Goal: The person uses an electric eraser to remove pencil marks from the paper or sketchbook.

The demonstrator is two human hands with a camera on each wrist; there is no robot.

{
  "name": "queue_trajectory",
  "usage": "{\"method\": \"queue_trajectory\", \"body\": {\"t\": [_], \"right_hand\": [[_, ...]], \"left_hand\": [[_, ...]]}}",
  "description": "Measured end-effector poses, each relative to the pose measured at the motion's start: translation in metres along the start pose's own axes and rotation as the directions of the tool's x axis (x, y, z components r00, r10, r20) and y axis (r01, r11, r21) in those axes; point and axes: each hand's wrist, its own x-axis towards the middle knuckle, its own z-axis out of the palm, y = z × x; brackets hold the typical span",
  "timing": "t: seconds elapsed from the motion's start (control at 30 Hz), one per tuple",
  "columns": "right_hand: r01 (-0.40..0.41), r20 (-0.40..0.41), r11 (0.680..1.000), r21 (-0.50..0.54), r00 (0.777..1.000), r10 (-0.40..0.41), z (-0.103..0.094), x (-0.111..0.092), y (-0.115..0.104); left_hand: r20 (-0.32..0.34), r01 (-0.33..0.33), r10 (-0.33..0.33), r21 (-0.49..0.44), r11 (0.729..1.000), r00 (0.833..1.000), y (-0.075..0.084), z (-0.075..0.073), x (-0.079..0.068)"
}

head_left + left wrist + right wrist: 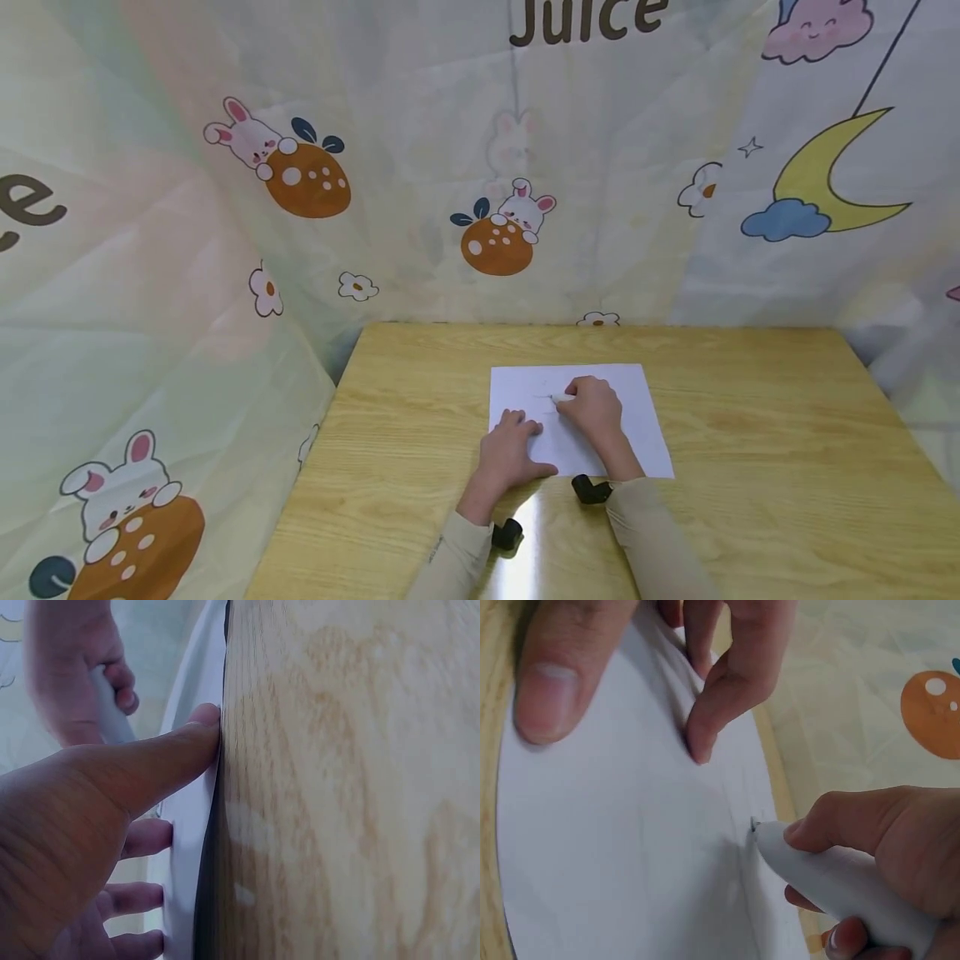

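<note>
A sheet of white paper (pixel 622 433) lies on the wooden table, with a few faint lines drawn on it. My right hand (pixel 596 412) grips a thick white pen-shaped tool (pixel 840 881), whose narrow tip touches the paper beside a thin line in the right wrist view. Whether it is a pen or an eraser I cannot tell. My left hand (pixel 510 454) rests on the paper's left side with fingers spread, holding nothing. In the left wrist view, the left thumb (pixel 165 769) presses the paper near its edge. The tool's rear part is hidden in my right palm.
The wooden table (pixel 397 417) extends on both sides of the paper. A printed cloth (pixel 420 125) with rabbits, flowers and a moon hangs behind the table and along its left side. Black wrist devices (pixel 591 489) sit at both cuffs.
</note>
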Motion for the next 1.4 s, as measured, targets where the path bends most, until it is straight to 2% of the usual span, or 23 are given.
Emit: {"method": "queue_trajectory", "body": {"t": [0.3, 0.73, 0.97, 1.1, 1.27, 1.4], "right_hand": [[0.016, 0.020, 1.000, -0.022, 1.000, -0.016, -0.003, 0.003, -0.007], [0.010, 0.044, 0.999, -0.039, 0.999, -0.009, -0.003, 0.001, -0.008], [0.046, 0.017, 0.999, -0.020, 0.999, -0.045, 0.002, 0.000, -0.012], [0.014, 0.030, 1.000, -0.020, 0.999, -0.014, 0.004, -0.002, -0.012], [0.047, -0.009, 0.999, -0.014, 0.999, -0.047, 0.004, 0.001, -0.011], [0.021, 0.008, 1.000, -0.020, 1.000, -0.021, 0.002, 0.000, -0.011]], "left_hand": [[-0.002, -0.008, 0.008, 0.028, 1.000, 1.000, -0.001, -0.001, 0.001], [0.008, -0.003, 0.003, 0.015, 1.000, 1.000, 0.000, 0.001, 0.000], [-0.022, 0.000, 0.000, 0.026, 1.000, 1.000, -0.004, 0.002, -0.001], [-0.011, -0.003, 0.003, 0.013, 1.000, 1.000, -0.004, 0.002, -0.003], [-0.021, -0.013, 0.014, 0.015, 1.000, 1.000, -0.002, -0.002, -0.002], [-0.022, -0.015, 0.015, 0.012, 1.000, 1.000, -0.002, -0.002, -0.001]]}}
